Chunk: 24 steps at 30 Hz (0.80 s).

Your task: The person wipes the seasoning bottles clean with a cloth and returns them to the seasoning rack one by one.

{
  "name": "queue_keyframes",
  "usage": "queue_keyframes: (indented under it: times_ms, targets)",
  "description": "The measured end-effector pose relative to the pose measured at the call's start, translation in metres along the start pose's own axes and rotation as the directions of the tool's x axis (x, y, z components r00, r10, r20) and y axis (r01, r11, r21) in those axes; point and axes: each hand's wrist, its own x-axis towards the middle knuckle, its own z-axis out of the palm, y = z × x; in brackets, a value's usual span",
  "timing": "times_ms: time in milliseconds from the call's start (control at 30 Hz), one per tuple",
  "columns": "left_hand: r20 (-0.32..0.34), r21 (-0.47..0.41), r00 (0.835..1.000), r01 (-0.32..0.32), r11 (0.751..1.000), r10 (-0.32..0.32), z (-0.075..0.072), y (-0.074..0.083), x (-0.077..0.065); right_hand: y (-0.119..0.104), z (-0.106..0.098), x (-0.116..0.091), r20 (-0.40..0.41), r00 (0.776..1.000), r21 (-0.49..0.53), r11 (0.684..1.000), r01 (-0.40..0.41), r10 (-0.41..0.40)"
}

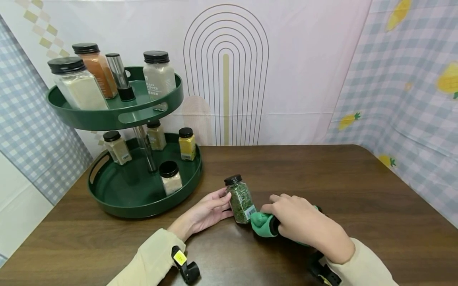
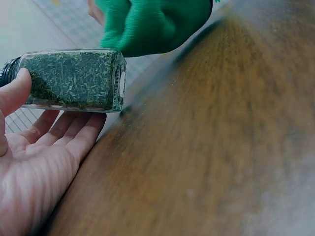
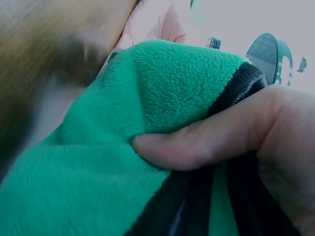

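Observation:
A glass jar of dried green herbs (image 1: 240, 200) with a black lid is held in my left hand (image 1: 209, 210). In the left wrist view the thumb (image 2: 18, 91) lies against the jar near its lid, the fingers on the other side. Whether the jar's base touches the table cannot be told. My right hand (image 1: 304, 218) grips a bunched green cloth (image 1: 262, 224) with a black edge, right beside the jar's lower part. The right wrist view shows the thumb (image 3: 172, 150) pressing into the cloth (image 3: 177, 83); the other fingers are hidden there.
At the left of the wooden table (image 1: 340, 178) stands a two-tier green rack (image 1: 143, 208). Large jars, including black pepper (image 1: 157, 81), and a metal-and-black cylinder (image 1: 119, 75) occupy its upper tray. Several small jars, one yellow (image 1: 187, 147), stand on the lower tray.

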Motion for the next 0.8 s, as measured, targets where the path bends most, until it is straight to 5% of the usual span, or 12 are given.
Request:
queue_keyframes:
  times_ms: [167,300,400,500,800]
  targets:
    - [0.014,0.000,1.000,-0.006,1.000,0.006,-0.001,-0.001,0.000,0.002,-0.003,0.001,-0.157,0.987,-0.068,0.997,0.026,-0.036]
    - [0.029,0.006,0.999,-0.020,1.000,0.020,-0.001,-0.001,-0.001,-0.002,-0.003,0.004,-0.364,0.930,-0.072,0.997,0.029,-0.053]
    - [0.050,0.025,0.998,-0.040,0.999,0.039,-0.001,-0.002,-0.001,-0.005,-0.001,0.008,-0.438,0.896,-0.052,0.997,0.052,-0.069]
    - [0.067,0.047,0.996,-0.056,0.997,0.053,-0.001,-0.002,-0.001,-0.007,0.002,0.010,-0.446,0.890,-0.059,0.995,0.074,-0.093]
    - [0.074,0.047,0.997,-0.031,0.998,0.028,-0.002,-0.002,0.000,-0.012,0.006,0.008,-0.283,0.932,-0.113,0.973,0.202,-0.227]
